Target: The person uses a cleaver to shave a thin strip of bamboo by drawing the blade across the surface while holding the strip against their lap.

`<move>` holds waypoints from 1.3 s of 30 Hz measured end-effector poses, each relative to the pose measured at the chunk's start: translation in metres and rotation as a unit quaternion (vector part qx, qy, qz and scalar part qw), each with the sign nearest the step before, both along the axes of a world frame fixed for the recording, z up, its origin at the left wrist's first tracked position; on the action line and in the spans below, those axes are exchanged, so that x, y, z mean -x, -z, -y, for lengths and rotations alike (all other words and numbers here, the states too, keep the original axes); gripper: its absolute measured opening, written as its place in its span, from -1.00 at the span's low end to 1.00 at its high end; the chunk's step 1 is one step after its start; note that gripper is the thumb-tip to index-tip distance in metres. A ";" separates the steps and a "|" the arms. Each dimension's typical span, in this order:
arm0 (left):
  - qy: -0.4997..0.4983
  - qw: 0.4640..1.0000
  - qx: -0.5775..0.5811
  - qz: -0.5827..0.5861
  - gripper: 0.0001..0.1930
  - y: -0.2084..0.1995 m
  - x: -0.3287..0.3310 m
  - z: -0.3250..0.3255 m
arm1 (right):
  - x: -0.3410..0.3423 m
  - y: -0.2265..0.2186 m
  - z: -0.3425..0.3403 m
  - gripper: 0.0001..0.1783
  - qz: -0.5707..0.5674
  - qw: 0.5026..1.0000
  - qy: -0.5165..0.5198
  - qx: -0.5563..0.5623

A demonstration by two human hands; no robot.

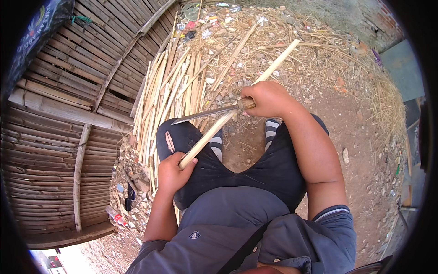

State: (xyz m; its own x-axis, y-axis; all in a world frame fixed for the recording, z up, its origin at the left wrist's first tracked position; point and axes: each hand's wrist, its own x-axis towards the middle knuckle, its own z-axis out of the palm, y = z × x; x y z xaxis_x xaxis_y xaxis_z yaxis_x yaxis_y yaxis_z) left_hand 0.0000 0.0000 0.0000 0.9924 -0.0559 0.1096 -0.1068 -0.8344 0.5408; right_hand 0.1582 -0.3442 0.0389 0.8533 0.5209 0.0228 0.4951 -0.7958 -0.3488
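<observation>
A long pale bamboo strip point(207, 138) slants across my lap, its near end at my left knee and its far end up to the right over the ground. My left hand point(174, 173) is closed round the near end. In my right hand point(266, 99) is the wooden handle of a knife point(207, 113); the long blade points left over my left thigh and crosses the strip. The strip passes under my right hand, and whether those fingers also touch it is hidden.
A heap of split bamboo strips point(175, 91) lies on the ground beyond my left knee. The slatted bamboo wall point(59, 105) stands along the left. A plastic bottle point(116, 216) lies by its foot. Straw point(388, 105) and litter cover the ground at the right and far side.
</observation>
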 end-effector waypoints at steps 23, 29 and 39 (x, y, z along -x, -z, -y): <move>0.006 1.000 0.009 -0.003 -0.70 0.000 0.000 0.003 | 0.006 -0.011 0.006 -0.61 -0.002 0.997 0.040 0.068; -0.013 0.996 0.051 -0.068 -0.72 -0.001 -0.003 -0.003 | 0.009 -0.019 0.008 -0.61 -0.004 0.997 0.032 0.065; -0.007 0.989 0.102 -0.108 -0.75 -0.005 -0.005 -0.015 | 0.001 -0.018 0.014 -0.68 0.076 0.995 0.050 -0.034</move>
